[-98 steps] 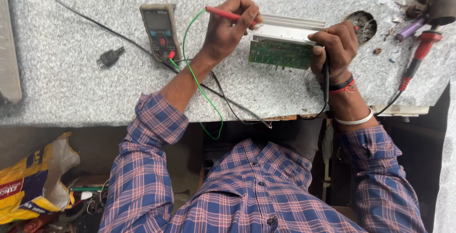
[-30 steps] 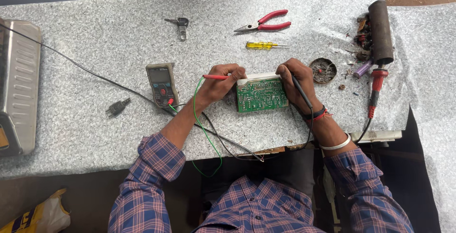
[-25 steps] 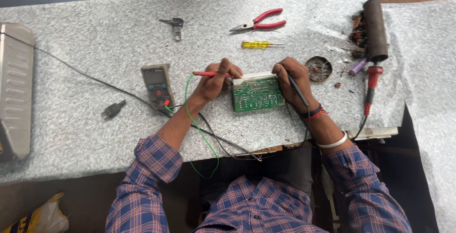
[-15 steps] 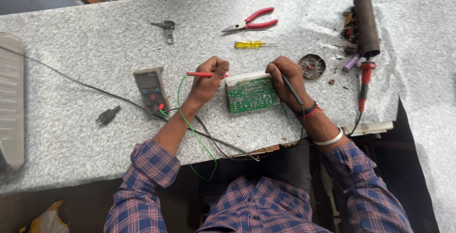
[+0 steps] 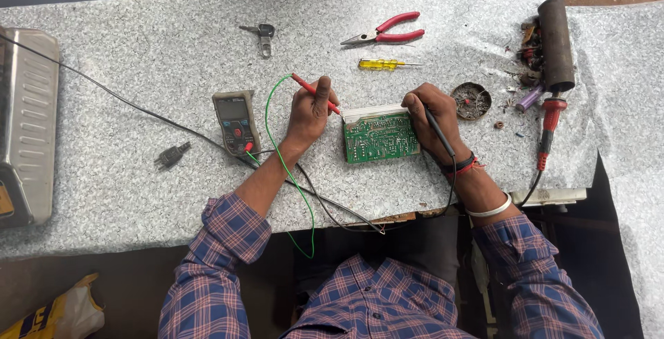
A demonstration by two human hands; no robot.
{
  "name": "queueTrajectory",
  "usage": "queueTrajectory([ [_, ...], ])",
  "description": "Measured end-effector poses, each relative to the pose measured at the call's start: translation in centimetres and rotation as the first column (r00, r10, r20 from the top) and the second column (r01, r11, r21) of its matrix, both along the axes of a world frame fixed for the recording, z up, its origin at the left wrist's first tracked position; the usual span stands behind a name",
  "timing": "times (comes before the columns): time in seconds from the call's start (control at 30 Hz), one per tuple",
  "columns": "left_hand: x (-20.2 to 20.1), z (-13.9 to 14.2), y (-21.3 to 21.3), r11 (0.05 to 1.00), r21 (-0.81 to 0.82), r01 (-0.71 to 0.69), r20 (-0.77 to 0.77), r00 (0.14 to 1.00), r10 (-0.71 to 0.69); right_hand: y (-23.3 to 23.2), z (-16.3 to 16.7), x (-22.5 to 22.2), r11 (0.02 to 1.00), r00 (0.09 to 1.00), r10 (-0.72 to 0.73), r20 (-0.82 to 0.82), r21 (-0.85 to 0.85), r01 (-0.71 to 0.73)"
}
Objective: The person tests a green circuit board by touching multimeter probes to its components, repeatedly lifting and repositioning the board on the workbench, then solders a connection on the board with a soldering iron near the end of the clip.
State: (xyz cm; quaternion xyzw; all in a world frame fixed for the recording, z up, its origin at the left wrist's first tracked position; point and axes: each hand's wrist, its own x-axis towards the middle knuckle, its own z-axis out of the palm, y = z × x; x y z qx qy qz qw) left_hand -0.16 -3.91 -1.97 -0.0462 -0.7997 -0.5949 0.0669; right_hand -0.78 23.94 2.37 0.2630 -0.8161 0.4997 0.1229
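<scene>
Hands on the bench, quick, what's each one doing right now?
Left hand: closed on the red probe, tip at the green circuit board.
Right hand: closed on the black probe, resting on the board.

Soft, even daylight lit the scene, bright but not harsh. The speckled grey counter [image 5: 138,55] showed no glare and no burnt-out patches. Shadows were short and faint: a thin one lay under the left hand [image 5: 311,107] and another beside the dark cylinder [image 5: 555,43] at the far right. Below the counter's near edge the space was deep in shade. Focus held sharp at the centre; the corners softened slightly, with mild wide-angle bending along the edges.
</scene>
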Motion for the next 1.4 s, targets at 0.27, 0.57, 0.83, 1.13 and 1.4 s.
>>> queueTrajectory([
  [0.27,-0.2,0.8,0.5,0.999,0.036,0.036,0.068,0.997,-0.038,0.1,-0.1,0.0,1.0,1.0,-0.004,0.007,-0.002,0.004],
  [0.57,0.0,1.8,1.2,0.979,0.097,0.178,0.078,0.979,-0.186,0.5,-0.2,-0.3,1.0,1.0,0.002,0.01,-0.028,-0.001],
  [0.83,0.0,2.2,1.6,0.98,0.11,0.165,0.147,0.973,-0.18,0.9,-0.3,-0.4,1.0,1.0,0.001,0.028,-0.031,0.0],
  [1.13,-0.3,1.5,1.7,0.983,0.11,0.147,0.125,0.979,-0.161,1.0,-0.8,-0.7,1.0,1.0,-0.012,0.027,-0.023,0.013],
  [1.4,-0.3,0.9,1.6,0.986,0.091,0.14,0.091,0.985,-0.148,0.9,-1.5,-0.9,1.0,1.0,-0.01,0.017,-0.019,0.01],
])
